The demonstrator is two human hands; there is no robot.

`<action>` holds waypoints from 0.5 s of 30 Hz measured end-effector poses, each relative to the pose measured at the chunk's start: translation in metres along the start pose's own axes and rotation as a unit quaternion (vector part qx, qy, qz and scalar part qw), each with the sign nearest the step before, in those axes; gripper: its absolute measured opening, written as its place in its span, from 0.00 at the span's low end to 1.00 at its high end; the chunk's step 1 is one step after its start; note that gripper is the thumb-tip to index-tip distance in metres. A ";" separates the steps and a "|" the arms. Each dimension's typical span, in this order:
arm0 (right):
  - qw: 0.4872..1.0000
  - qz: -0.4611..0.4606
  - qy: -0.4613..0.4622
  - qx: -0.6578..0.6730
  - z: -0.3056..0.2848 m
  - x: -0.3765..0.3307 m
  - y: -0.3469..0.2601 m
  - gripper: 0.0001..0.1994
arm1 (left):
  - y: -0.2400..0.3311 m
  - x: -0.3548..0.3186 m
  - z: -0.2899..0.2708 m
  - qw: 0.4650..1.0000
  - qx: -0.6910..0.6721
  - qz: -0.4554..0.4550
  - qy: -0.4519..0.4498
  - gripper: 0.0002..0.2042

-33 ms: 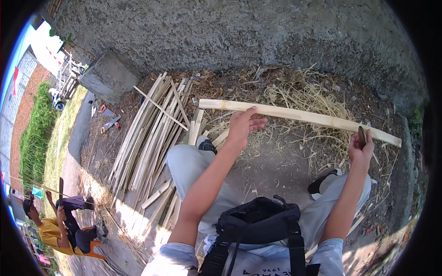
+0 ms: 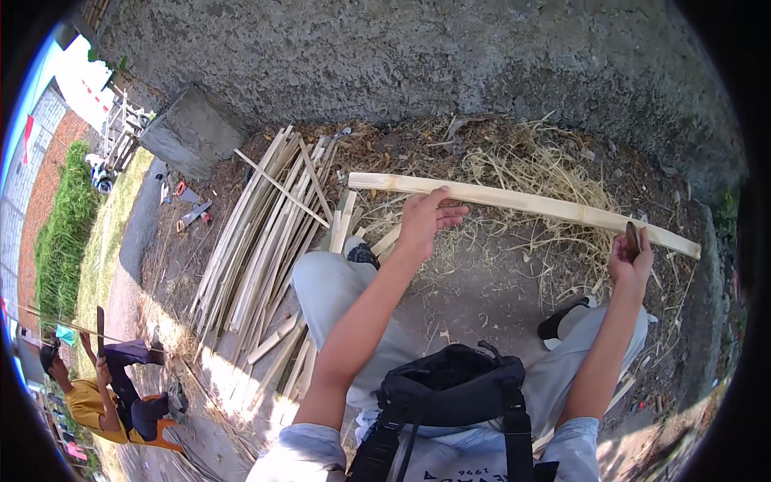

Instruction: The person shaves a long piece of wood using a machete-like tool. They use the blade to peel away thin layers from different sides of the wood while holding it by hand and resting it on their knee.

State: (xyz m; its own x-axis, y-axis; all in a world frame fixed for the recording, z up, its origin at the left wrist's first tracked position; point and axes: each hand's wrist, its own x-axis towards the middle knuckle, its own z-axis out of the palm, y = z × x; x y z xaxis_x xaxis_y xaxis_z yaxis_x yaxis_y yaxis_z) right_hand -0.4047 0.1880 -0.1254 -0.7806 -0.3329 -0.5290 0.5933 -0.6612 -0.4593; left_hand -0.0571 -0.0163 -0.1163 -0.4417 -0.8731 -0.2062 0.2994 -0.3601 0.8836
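A long pale bamboo strip (image 2: 522, 201) spans in front of me, running from the middle of the view toward the right and tilting down at its right end. My left hand (image 2: 419, 223) holds its left part, with the thumb against the strip and the other fingers loosely spread below. Near the right end, my right hand (image 2: 630, 259) is closed around a dark, narrow blade-like tool (image 2: 633, 238) that stands up beside the strip. That tool is seen nearly end-on, so its full shape is hidden. Whether the right fingers also touch the strip I cannot tell.
Stacked bamboo strips (image 2: 261, 233) lie to the left, with handsaws (image 2: 193, 215) beyond. Curly shavings (image 2: 554, 173) spread before a rough wall (image 2: 450, 64). A black bag (image 2: 450, 390) hangs at my front. At far left sits a person (image 2: 88, 406) in yellow, holding a dark blade.
My hands and the bamboo strip stay in practically the same place. At far left, the other person's dark blade has shifted slightly.
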 end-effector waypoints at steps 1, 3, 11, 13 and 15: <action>1.000 0.000 0.010 -0.006 0.003 -0.004 0.002 0.08 | 0.000 0.001 -0.003 1.000 -0.007 -0.003 -0.001 0.14; 1.000 0.006 -0.006 -0.021 -0.002 0.005 -0.001 0.08 | -0.001 0.004 -0.008 1.000 -0.018 -0.003 0.003 0.14; 0.998 0.037 -0.024 -0.036 -0.007 0.022 -0.006 0.09 | -0.001 0.002 -0.005 1.000 -0.002 0.005 0.014 0.17; 0.998 0.048 -0.011 -0.030 -0.009 0.033 -0.009 0.09 | -0.003 0.005 -0.008 1.000 0.008 0.007 -0.002 0.17; 0.998 0.038 -0.019 -0.038 -0.012 0.035 -0.007 0.08 | -0.004 0.005 -0.010 1.000 0.008 0.005 0.006 0.17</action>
State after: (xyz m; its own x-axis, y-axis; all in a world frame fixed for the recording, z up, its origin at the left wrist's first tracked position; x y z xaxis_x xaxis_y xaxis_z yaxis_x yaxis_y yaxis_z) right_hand -0.4342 0.1888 -0.1495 -0.7391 -0.4055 -0.5379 0.6628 -0.5801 -0.4734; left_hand -0.0521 -0.0224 -0.1249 -0.4285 -0.8806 -0.2025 0.2901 -0.3463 0.8921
